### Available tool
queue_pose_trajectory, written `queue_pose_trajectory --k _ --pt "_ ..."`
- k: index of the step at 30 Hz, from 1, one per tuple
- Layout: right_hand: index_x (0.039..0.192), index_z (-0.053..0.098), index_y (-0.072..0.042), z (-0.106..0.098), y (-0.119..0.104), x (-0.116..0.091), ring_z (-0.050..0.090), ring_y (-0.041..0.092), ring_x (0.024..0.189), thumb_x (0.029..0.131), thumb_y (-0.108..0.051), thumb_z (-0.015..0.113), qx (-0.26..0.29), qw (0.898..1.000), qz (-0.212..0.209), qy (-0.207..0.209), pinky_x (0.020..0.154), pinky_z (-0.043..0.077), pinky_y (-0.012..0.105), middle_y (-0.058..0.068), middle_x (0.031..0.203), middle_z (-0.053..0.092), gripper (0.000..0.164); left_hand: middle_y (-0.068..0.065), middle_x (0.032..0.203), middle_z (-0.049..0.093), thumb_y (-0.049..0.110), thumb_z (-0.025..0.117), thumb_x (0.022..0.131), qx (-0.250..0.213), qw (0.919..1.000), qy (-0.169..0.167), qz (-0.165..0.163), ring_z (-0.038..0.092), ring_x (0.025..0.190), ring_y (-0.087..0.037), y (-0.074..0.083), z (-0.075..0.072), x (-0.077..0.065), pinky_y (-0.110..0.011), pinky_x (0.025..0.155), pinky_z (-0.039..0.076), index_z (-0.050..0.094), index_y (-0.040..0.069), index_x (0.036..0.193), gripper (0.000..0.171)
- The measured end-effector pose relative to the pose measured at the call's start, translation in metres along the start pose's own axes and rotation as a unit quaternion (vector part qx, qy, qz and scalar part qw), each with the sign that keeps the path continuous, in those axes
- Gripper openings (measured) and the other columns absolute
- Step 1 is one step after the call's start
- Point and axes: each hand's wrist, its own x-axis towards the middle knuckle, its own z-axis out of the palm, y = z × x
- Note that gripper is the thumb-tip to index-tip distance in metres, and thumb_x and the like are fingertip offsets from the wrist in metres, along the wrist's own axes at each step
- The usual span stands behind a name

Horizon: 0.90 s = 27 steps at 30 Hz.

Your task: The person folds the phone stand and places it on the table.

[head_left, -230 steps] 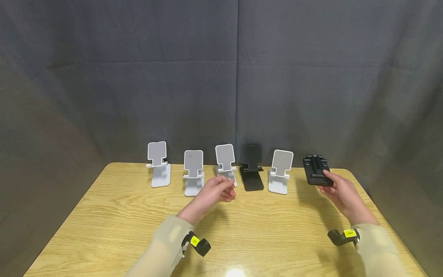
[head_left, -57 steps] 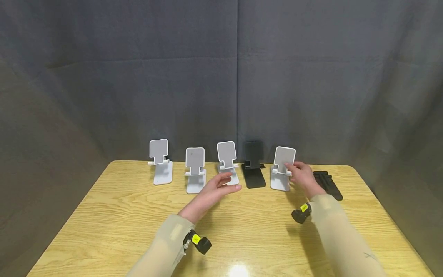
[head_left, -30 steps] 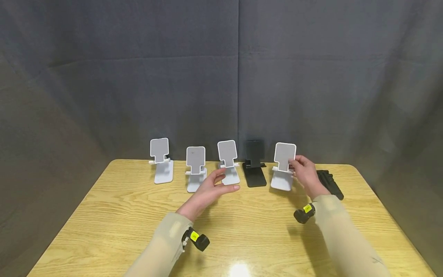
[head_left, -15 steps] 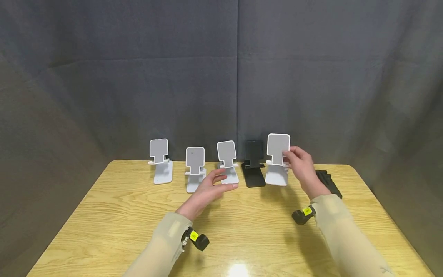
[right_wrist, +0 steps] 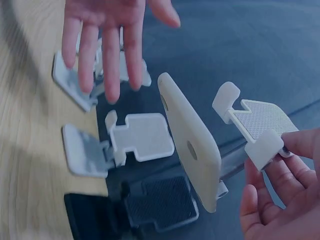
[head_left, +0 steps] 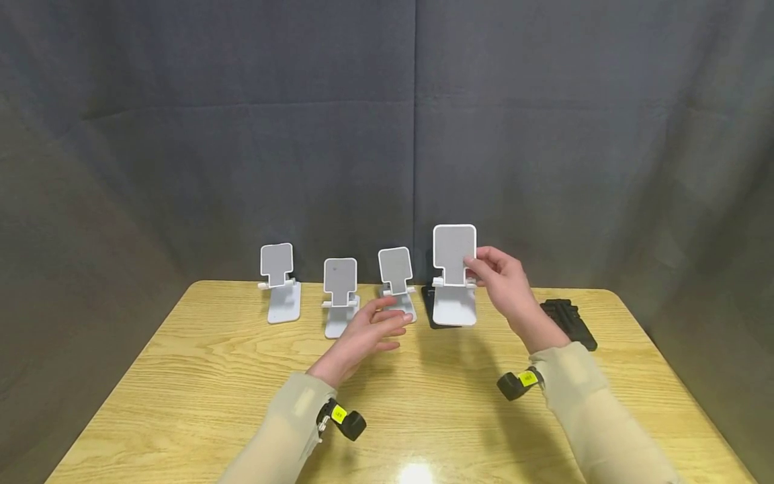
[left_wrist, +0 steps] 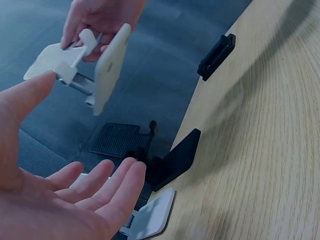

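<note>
My right hand (head_left: 506, 286) pinches the edge of a white phone stand (head_left: 455, 245) and holds it up off the table. The stand is unfolded, its grey pad facing me. Behind it, an unfolded black phone stand (head_left: 429, 306) is mostly hidden in the head view; the left wrist view shows more of that black stand (left_wrist: 175, 160). My left hand (head_left: 365, 333) hovers palm inward with fingers extended, before a white phone stand (head_left: 396, 269). In the right wrist view, the left hand (right_wrist: 107, 30) holds nothing and is apart from the lifted stand (right_wrist: 192, 142).
Two more unfolded white phone stands, one in the middle left (head_left: 340, 279) and one at the far left (head_left: 278, 262), stand along the back. A folded black phone stand (head_left: 571, 323) lies at the right on the wooden table (head_left: 211, 403). A dark curtain (head_left: 302, 134) hangs behind.
Earlier, my right hand held the folded black stand, now on the table at right. It has since gripped the rightmost white stand, lifted it and carried it left. The left hand barely moved.
</note>
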Motion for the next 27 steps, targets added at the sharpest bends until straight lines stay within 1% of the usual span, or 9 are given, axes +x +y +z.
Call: queue_pose_trajectory --k 2,4,6,9,12,16,19,22,27 --pt "0.124 0.061 0.004 0.003 -0.005 -0.001 0.064 0.027 0.106 0.105 -0.026 0.061 0.006 1.000 -0.004 -0.004 0.091 0.051 0.037 0.017 0.114 0.067 0.036 -0.025 0.140 0.052 0.025 0.071 0.097 -0.004 1.0000 -0.007 0.002 0.061 0.117 -0.036 0.001 0.000 -0.001 -0.051 0.100 0.050 0.038 0.001 0.150 0.067" --pt "0.124 0.061 0.004 0.006 -0.008 -0.002 0.065 0.026 0.105 0.104 -0.025 0.061 0.013 1.000 -0.007 -0.007 0.093 0.051 0.041 0.016 0.113 0.068 0.035 -0.025 0.138 0.054 0.025 0.070 0.097 -0.008 0.9999 -0.014 0.004 0.062 0.116 -0.037 0.002 0.000 -0.001 -0.049 0.099 0.051 0.038 0.001 0.149 0.066" --pt "0.123 0.062 0.004 0.009 -0.010 -0.003 0.065 0.027 0.104 0.104 -0.025 0.062 0.018 1.000 -0.012 -0.010 0.093 0.051 0.043 0.016 0.112 0.069 0.034 -0.026 0.136 0.056 0.025 0.069 0.098 -0.012 0.9997 -0.019 0.005 0.063 0.114 -0.038 0.003 0.001 -0.001 -0.048 0.097 0.052 0.039 0.000 0.149 0.065" --pt "0.122 0.063 0.003 0.014 -0.014 -0.006 0.066 0.028 0.104 0.104 -0.024 0.063 0.026 0.999 -0.024 -0.013 0.091 0.051 0.040 0.014 0.109 0.070 0.033 -0.026 0.133 0.056 0.024 0.068 0.098 -0.020 0.9994 -0.028 0.004 0.065 0.110 -0.038 0.003 0.002 -0.001 -0.048 0.097 0.052 0.038 -0.002 0.149 0.064" --pt "0.121 0.064 0.003 0.020 -0.019 -0.009 0.066 0.029 0.102 0.103 -0.024 0.063 0.029 0.999 -0.038 -0.018 0.086 0.050 0.034 0.013 0.107 0.071 0.032 -0.026 0.132 0.056 0.025 0.067 0.099 -0.022 0.9989 -0.040 0.009 0.067 0.107 -0.039 0.004 0.004 -0.002 -0.049 0.096 0.052 0.037 -0.004 0.149 0.065" --pt "0.120 0.064 0.002 0.027 -0.023 -0.013 0.066 0.025 0.099 0.103 -0.023 0.064 0.034 0.998 -0.051 -0.026 0.087 0.050 0.037 0.013 0.105 0.072 0.030 -0.025 0.132 0.056 0.029 0.067 0.099 -0.022 0.9986 -0.048 0.009 0.067 0.106 -0.042 0.007 0.007 -0.003 -0.044 0.093 0.055 0.035 -0.004 0.150 0.068" --pt "0.120 0.065 0.001 0.032 -0.026 -0.015 0.066 0.026 0.099 0.103 -0.022 0.064 0.040 0.997 -0.057 -0.031 0.088 0.049 0.039 0.012 0.104 0.072 0.028 -0.025 0.131 0.057 0.031 0.067 0.099 -0.023 0.9985 -0.050 0.000 0.066 0.108 -0.046 0.008 0.008 -0.003 -0.042 0.092 0.055 0.035 -0.005 0.149 0.069" --pt "0.119 0.065 0.002 0.036 -0.027 -0.016 0.066 0.027 0.098 0.103 -0.019 0.064 0.046 0.996 -0.064 -0.034 0.085 0.050 0.036 0.012 0.102 0.072 0.027 -0.023 0.128 0.059 0.030 0.064 0.101 -0.027 0.9978 -0.061 -0.003 0.064 0.110 -0.049 0.008 0.009 -0.003 -0.043 0.094 0.055 0.038 -0.006 0.145 0.063" --pt "0.119 0.066 0.003 0.045 -0.027 -0.017 0.067 0.027 0.096 0.102 -0.016 0.065 0.062 0.995 -0.071 -0.042 0.082 0.051 0.032 0.010 0.099 0.073 0.025 -0.021 0.123 0.065 0.027 0.057 0.105 -0.040 0.9949 -0.093 0.005 0.067 0.107 -0.045 0.008 0.011 -0.004 -0.049 0.097 0.052 0.045 -0.007 0.140 0.050"
